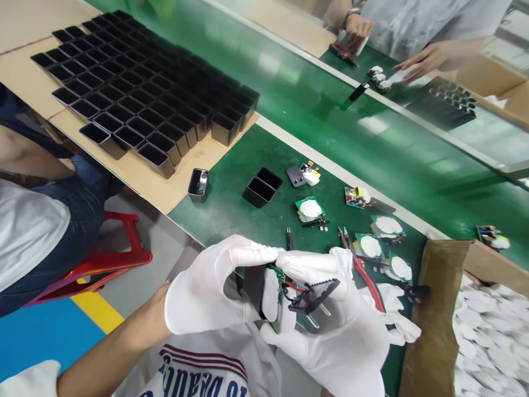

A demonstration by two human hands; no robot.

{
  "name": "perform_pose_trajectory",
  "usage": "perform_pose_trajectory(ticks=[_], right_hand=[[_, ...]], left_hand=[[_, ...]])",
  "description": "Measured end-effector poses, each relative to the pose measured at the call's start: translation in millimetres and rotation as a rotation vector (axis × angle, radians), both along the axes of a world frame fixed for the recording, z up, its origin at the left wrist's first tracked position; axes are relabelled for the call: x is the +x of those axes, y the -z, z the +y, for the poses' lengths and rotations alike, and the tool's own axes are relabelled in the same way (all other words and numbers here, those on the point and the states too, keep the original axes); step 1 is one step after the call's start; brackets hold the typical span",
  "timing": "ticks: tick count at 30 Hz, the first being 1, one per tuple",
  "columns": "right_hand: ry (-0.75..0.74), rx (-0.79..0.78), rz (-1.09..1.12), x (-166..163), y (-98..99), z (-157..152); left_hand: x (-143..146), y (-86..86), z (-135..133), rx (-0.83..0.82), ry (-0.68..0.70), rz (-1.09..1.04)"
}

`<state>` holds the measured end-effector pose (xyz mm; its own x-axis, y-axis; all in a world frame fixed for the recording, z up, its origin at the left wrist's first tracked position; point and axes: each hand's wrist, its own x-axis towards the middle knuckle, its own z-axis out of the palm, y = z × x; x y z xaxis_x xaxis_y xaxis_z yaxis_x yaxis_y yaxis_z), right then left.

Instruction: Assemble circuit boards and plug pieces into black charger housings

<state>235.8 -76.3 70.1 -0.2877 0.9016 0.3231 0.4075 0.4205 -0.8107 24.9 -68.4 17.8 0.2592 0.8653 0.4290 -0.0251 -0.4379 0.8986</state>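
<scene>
Both my hands wear white gloves, low in the middle of the view. My left hand (206, 292) is closed around a black plastic casing (253, 286). My right hand (343, 325) pinches a green circuit board (278, 295) with a white pad, red and black wires and a black plug plate with two metal prongs (314, 295). The board sits partly in the casing's mouth. The two hands touch at the fingertips.
Several green boards with white pads (309, 209) lie on the green table, beside tweezers (289, 238), red-handled cutters (363, 275) and two empty black casings (263, 187). A large block of black casings (140, 82) stands on cardboard at left. A cardboard box (438, 309) holds white pads. Another person's hands (430, 55) work across the conveyor.
</scene>
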Motion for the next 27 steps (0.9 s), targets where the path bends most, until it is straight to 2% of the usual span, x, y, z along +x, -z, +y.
perform_pose_trajectory(ticks=[4,11,14,21,25,27], right_hand=[[-0.016,0.129,-0.07,-5.2,-1.3,5.4],[-0.083,0.027,-0.045,-2.0,-1.6,10.2],[-0.053,-0.01,-0.008,-2.3,-0.7,12.3],[0.033,-0.137,0.159,-2.6,7.9,12.0],[-0.019,0.011,0.075,-7.1,2.4,5.3],[0.058,0.07,0.005,-12.3,-3.8,3.5]], left_hand=[[2.4,0.6,-3.2,-0.044,-0.012,-0.044],[12.6,-5.9,-4.4,-0.268,0.013,-0.135],[14.5,-8.5,-2.8,-0.205,-0.04,-0.093],[17.5,-2.8,-0.2,0.077,-0.138,0.006],[11.4,-4.6,0.6,0.085,-0.082,0.068],[9.0,-6.2,0.5,0.092,-0.058,0.072]])
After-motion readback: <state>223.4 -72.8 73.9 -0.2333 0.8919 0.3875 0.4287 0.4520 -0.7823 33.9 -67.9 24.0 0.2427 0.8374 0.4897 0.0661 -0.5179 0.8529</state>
